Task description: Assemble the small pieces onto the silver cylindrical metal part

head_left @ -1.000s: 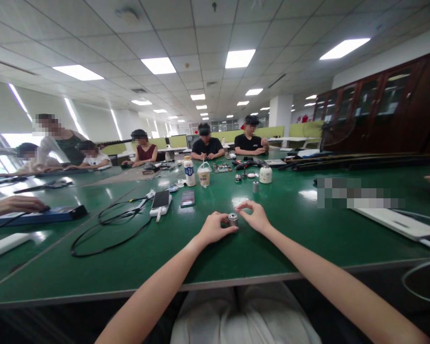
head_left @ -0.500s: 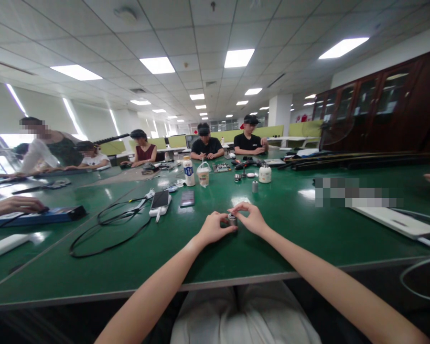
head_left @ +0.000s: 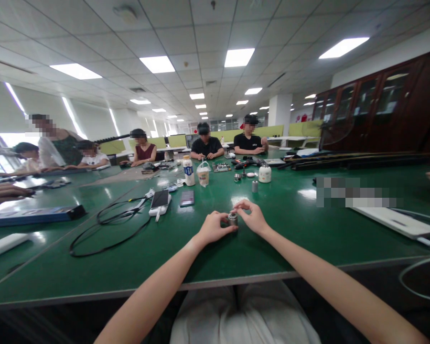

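A small silver metal cylinder (head_left: 232,220) stands upright on the green table, with a narrower part at its top. My left hand (head_left: 215,227) is closed round it, thumb at the near side and fingers at the left and behind. Over the cylinder's top, my right hand (head_left: 250,215) holds its fingertips in a pinch. Whatever is between those fingertips is too small to make out. Beyond my right hand stands a second, similar grey metal cylinder (head_left: 255,186), touched by neither hand.
Beyond my hands are a phone on a white power bank (head_left: 160,203), a dark flat device (head_left: 187,198), a bottle (head_left: 188,172), a plastic cup (head_left: 203,174) and a white jar (head_left: 264,174). A black cable (head_left: 93,254) loops at left. Several people sit around the table (head_left: 136,272).
My right fingertips have shifted slightly at the cylinder's top, while my left hand keeps its hold. At far left, a co-worker's hand has moved back from the blue power strip.
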Available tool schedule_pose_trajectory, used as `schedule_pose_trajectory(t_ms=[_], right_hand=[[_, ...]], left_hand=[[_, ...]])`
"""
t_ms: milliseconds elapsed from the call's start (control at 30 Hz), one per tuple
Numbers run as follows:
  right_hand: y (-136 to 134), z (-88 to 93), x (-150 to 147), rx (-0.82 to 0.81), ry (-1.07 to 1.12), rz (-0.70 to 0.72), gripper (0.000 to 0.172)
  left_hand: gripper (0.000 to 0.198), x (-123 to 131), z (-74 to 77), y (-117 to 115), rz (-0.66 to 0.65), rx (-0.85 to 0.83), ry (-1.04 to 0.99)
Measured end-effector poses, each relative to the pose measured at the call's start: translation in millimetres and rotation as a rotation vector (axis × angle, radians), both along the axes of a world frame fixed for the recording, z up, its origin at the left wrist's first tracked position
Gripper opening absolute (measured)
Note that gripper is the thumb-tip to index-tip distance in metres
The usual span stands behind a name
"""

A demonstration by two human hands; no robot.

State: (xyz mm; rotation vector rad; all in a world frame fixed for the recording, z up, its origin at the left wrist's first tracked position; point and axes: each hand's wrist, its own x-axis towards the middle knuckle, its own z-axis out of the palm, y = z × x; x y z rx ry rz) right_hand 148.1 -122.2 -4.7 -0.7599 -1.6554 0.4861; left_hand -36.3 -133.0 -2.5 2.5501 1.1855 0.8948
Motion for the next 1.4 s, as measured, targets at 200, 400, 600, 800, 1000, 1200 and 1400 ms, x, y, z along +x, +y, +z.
schedule_pose_trajectory(t_ms=[200, 400, 600, 800, 1000, 1200, 1400], right_hand=[[1, 2.8, 4, 0.002, 0.029, -0.072, 0.007], [-3, 0.8, 0, 0.020, -0.049, -0.028, 0.020], [-1, -0.6, -1, 0.017, -0.036, -0.028, 0.015], [20, -5.5, 11, -0.031, 0.010, -0.148, 0.020], [43, -23.1, 33, -0.206, -0.097, -0.169, 0.011], [48, -30.6, 38, -0.270, -0.162, -0.138, 0.018], [37, -16.9, 29, -0.202, -0.094, -0.103, 0.016]], left_hand=[[0.032, 0, -0.4, 0, 0.001, 0.004, 0.008], [0.033, 0, -1.6, 2, 0.006, 0.002, 0.020], [0.031, 0, -1.8, 2, 0.005, 0.008, 0.021], [0.032, 0, 0.5, -1, -0.001, 0.012, 0.013], [0.033, 1, 0.3, -1, 0.003, 0.004, 0.011], [0.036, 1, 0.1, -1, 0.007, -0.001, 0.010], [0.036, 1, 0.0, 0, 0.003, -0.008, 0.012]])
